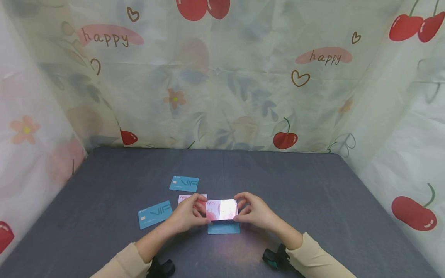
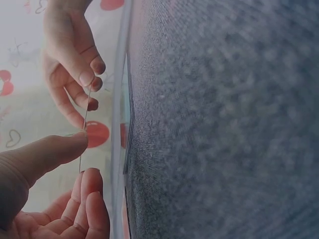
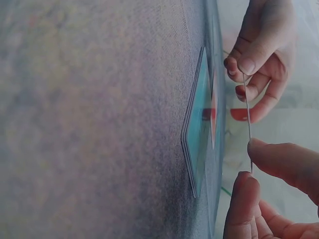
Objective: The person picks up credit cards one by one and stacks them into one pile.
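A pink card (image 1: 213, 211) with bright glare on its right half is held between both hands, raised off the table. My left hand (image 1: 189, 213) pinches its left edge, and my right hand (image 1: 256, 210) pinches the right edge. From both wrist views the card appears edge-on as a thin line. Beneath and just in front of it lies a small stack of cards with a blue one (image 1: 223, 229) on top; the stack's layered edge (image 3: 187, 144) shows in the right wrist view. Another pink card (image 1: 183, 198) lies on the table, partly hidden behind my left hand.
Two blue cards marked VIP lie to the left: one blue card (image 1: 184, 183) farther back, one tilted blue card (image 1: 154, 214) beside my left forearm. The dark grey table (image 1: 295, 185) ends at a patterned curtain (image 1: 222, 104) behind and on both sides.
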{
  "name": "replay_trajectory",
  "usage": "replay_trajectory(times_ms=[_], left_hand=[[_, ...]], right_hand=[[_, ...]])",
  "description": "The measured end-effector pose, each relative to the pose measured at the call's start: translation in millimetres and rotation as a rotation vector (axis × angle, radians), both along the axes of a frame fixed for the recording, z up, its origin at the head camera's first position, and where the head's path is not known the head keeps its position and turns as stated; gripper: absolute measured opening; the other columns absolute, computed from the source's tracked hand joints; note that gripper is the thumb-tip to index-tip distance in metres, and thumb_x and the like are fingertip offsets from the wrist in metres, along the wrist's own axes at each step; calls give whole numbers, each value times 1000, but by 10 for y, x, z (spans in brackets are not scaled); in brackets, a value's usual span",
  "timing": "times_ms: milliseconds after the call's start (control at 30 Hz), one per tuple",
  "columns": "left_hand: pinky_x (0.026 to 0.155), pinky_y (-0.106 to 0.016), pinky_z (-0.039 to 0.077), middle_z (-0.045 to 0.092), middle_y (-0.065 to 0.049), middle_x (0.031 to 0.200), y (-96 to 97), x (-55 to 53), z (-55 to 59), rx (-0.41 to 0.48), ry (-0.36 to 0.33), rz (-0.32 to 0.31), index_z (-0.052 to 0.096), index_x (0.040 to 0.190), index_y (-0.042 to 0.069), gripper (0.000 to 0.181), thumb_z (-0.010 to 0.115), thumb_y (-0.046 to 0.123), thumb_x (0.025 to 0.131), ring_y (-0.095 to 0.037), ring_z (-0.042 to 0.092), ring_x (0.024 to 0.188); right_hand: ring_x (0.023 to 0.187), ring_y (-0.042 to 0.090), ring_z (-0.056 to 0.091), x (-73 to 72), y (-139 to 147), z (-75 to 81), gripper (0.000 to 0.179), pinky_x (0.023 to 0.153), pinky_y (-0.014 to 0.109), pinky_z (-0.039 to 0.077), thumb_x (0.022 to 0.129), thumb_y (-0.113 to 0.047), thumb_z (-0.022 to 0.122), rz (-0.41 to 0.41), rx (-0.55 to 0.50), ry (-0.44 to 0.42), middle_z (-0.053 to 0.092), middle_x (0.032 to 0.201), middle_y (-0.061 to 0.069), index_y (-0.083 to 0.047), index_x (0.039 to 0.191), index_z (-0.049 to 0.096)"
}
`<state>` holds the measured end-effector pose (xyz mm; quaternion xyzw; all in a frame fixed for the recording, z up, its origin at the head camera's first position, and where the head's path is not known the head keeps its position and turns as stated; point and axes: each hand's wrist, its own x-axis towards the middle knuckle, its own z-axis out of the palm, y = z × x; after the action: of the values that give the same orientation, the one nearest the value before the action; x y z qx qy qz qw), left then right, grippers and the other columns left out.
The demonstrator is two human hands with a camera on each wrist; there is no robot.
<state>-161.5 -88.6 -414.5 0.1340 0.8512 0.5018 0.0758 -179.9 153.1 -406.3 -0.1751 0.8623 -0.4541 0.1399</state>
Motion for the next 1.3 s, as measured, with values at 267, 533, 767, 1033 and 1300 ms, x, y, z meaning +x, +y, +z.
replay_trajectory(times_ms=[267,533,767,1033,1300], left_hand=[[59,-16,48,58,-7,81,3,26,-15,9,1,-5,50,113,-2,53,79,7,70,-11,54,62],[57,-18,47,57,-7,81,18,49,-22,5,-26,-25,48,110,2,50,78,6,70,-12,54,60],[57,-18,46,57,-5,79,26,55,-28,-4,-44,-53,47,109,3,49,78,7,71,-13,54,60],[55,-19,44,56,-5,78,34,63,-21,-29,-54,-64,48,109,0,49,78,7,71,-12,53,59],[54,-21,44,56,-4,76,61,63,-27,-68,-51,-67,50,105,0,47,79,7,69,-11,52,58]], right_hand=[[72,13,64,21,15,2,51,63,22,52,76,-8,74,25,0,-9,58,96,12,3,120,49],[74,17,67,39,48,-12,52,63,22,52,77,-7,74,61,-42,-32,58,97,16,7,120,48],[74,18,67,51,57,-43,52,59,21,50,76,-4,73,73,-55,-46,57,96,15,7,120,47],[72,11,64,53,58,-58,53,59,21,49,74,-6,74,66,-22,-65,56,95,14,6,118,48],[73,15,65,59,61,-52,52,59,23,51,72,-4,75,74,-6,-63,57,93,14,7,115,49]])
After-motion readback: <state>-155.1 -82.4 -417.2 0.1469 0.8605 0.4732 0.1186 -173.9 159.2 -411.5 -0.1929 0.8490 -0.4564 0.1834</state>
